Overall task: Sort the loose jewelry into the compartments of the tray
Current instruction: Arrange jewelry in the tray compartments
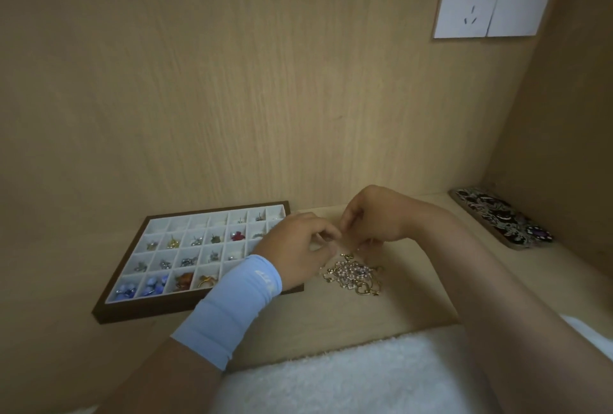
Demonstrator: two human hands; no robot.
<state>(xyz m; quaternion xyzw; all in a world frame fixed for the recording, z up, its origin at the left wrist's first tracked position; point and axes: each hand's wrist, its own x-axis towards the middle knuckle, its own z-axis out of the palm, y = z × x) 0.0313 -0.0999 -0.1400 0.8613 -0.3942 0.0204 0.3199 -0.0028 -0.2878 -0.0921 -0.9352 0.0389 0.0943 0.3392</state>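
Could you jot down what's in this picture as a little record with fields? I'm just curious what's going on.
Tray: brown-framed, white compartments, many already holding small pieces
Loose jewelry: tangled pile right of the tray
Left hand: above the pile, fingers curled, blue sleeve on wrist
Right hand: fingertips meet the left's; anything pinched is too small to tell
Also there: patterned phone, white towel, wall socket

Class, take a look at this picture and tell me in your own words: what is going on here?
A person is sorting jewelry on a wooden surface. The left hand and the right hand come together just above the pile of loose jewelry; whether they pinch a piece is too small to tell. The tray lies left of the pile, many compartments already filled.
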